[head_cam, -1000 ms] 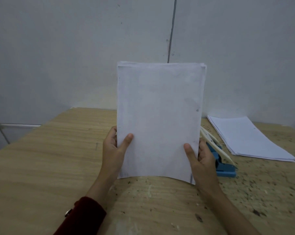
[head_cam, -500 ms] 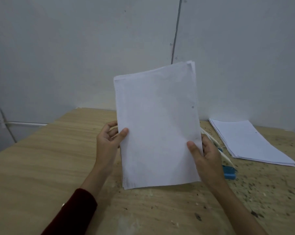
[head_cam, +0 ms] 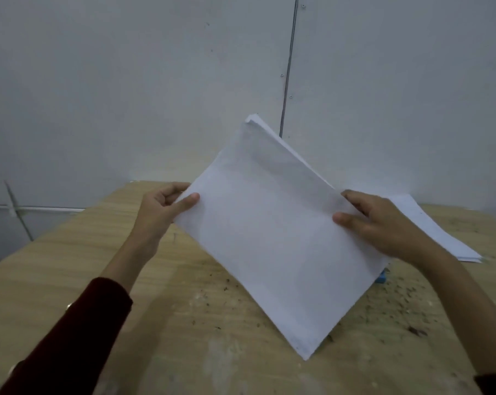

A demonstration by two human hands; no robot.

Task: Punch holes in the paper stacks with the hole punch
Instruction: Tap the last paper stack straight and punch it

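Hands hold 1 paper stack [head_cam: 272, 238] tilted above the wooden table [head_cam: 70, 266], 1 corner pointing down. Left hand [head_cam: 161, 209] pinches its left corner, thumb on front; right hand [head_cam: 383, 223] grips its right edge. Behind, a sliver of blue hole punch [head_cam: 382, 276] shows. Another stack [head_cam: 437, 229] lies far right.

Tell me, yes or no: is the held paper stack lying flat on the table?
No: both hands, left hand and right hand, hold the paper stack tilted, raised above the table.
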